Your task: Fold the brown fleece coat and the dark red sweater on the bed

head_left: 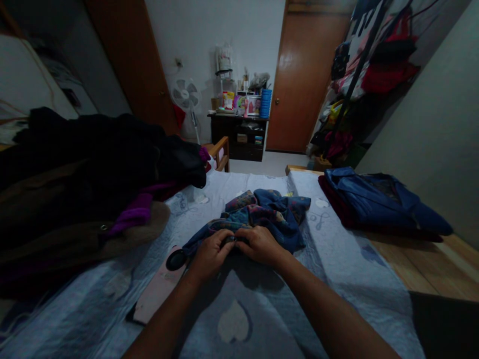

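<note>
on the sheet [273, 319]: blue garment [269, 214], crumpled, near edge partly hidden
your left hand [211, 252]: thumb and fingers pinching the garment's edge
your right hand [262, 244]: pinching beside it, fingertips hard to see
pink thing [159, 286]: partly behind your left forearm [174, 306]

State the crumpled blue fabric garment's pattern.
The crumpled blue fabric garment has a multicoloured print, motifs unclear; head view shows it best.

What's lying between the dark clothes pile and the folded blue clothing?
A patterned garment, bunched up on the sheet; the head view shows it.
</note>
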A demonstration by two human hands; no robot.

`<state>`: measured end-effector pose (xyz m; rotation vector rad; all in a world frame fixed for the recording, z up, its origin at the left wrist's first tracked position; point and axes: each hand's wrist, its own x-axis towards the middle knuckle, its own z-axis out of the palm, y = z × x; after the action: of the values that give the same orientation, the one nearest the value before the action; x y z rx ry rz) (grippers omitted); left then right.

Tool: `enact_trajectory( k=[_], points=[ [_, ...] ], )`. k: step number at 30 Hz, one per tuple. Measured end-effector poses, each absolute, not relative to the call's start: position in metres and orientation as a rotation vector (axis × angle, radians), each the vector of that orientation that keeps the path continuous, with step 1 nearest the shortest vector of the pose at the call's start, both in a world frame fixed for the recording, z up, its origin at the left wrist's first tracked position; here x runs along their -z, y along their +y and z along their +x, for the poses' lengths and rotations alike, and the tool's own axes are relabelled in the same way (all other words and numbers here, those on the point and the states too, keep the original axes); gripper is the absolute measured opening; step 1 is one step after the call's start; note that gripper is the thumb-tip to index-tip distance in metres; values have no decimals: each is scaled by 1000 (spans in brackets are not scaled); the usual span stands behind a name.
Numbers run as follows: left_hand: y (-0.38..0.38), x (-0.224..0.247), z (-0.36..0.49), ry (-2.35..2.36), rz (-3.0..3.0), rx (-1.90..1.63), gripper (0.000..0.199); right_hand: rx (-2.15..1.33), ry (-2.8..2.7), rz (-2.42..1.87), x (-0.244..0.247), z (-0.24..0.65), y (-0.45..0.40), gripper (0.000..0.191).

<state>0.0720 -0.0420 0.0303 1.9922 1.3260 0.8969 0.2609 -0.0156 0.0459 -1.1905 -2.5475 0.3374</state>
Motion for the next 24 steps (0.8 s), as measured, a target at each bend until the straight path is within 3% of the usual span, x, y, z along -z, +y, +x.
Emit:
enact_trajectory(
  k=[8, 18, 20, 24],
  points=[
    [-36, -31, 66, 1194, 2074, -910, 11, -550, -2434, -1120, -47, 267, -12, 20],
    [-51, -12, 94, 1305, 1950, -1469, 9, -804, -2178, -1014, -45, 267, -10, 15],
    [-50, -16, 92, 1355, 2060, -1321, 9, -804, -2197, -1031, -44, 270, -10, 15],
    [-47, -40, 84, 1480, 2470, -618, 14, -771, -2304, -1080, -46, 273, -13, 17]
  ],
)
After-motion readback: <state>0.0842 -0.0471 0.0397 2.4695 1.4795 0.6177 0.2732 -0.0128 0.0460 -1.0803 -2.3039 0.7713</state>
